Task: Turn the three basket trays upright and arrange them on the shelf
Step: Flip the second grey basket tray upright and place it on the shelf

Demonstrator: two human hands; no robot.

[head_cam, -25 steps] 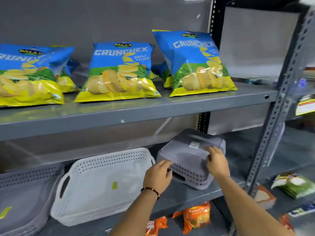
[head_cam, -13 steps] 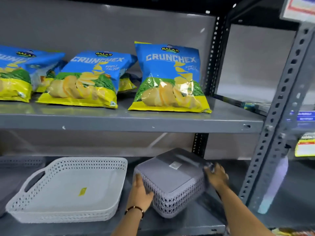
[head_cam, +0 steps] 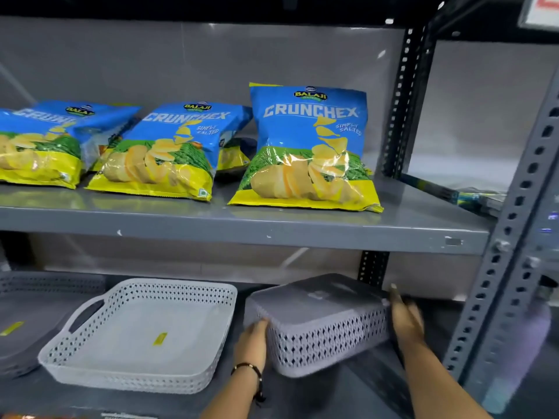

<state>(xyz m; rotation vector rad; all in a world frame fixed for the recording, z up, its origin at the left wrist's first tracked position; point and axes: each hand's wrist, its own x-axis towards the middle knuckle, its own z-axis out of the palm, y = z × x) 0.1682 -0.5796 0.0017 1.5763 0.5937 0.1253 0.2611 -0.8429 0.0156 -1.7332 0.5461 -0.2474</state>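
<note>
Grey basket tray [head_cam: 317,322]: lying upside down on the right part of the lower shelf [head_cam: 348,394], solid base facing up, perforated wall facing the camera; appearing tilted, near edge perhaps lifting, though blur is making that uncertain.
Left hand [head_cam: 252,343]: pressing against the tray's near-left corner, fingers together and wrapping the wall.
Right hand [head_cam: 406,320]: bracing the tray's right end, fingers extended along it; blurred, so how far they are curling under the rim cannot be told.
Key relation: the tray is sitting between the 2 hands, its long axis running left to right, each hand touching 1 end; neither is nearer.
Coming move, as a judgement: rolling the tray about that long axis so the opening faces up, clearance under the upper shelf [head_cam: 242,234] looking tight.
White basket tray [head_cam: 142,334]: sitting upright just left of the grey one, holding nothing but a yellow sticker.
Far-left tray [head_cam: 33,313]: grey, upright, nothing visible inside but a sticker.
Progress: 2 of 3 appearing upright.
</note>
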